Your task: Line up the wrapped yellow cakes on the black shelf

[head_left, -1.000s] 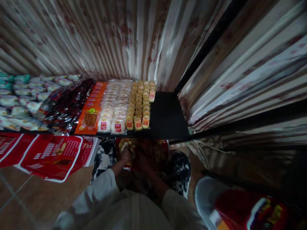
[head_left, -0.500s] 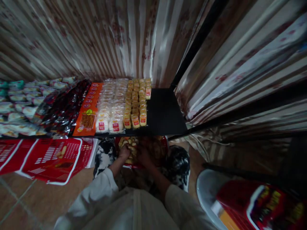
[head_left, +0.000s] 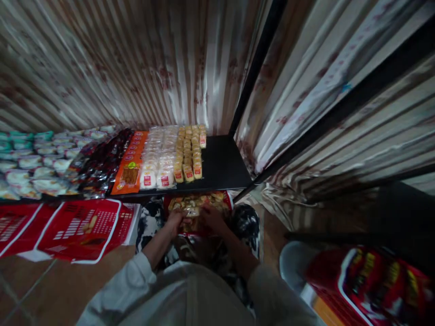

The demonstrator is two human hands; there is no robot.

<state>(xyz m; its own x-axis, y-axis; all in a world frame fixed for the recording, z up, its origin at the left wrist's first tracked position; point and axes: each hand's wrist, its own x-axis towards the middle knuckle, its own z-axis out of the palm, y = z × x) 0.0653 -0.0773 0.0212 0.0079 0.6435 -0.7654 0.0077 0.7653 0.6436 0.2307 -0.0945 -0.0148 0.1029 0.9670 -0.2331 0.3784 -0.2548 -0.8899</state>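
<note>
I watch the red container (head_left: 229, 199) of wrapped snacks (head_left: 192, 211) sit between the patterned trouser legs (head_left: 247, 222), below the shelf's (head_left: 222, 165) front edge, probably so both hands reach it easily. The left hand (head_left: 174, 221) curls at its near left side, the right hand (head_left: 211, 216) reaches in beside it; the dimness keeps me from telling whether either grips anything. Above, yellow packets (head_left: 188, 158) stand in tight rows beside round white packets (head_left: 157, 165), presumably to keep kinds apart and save room.
</note>
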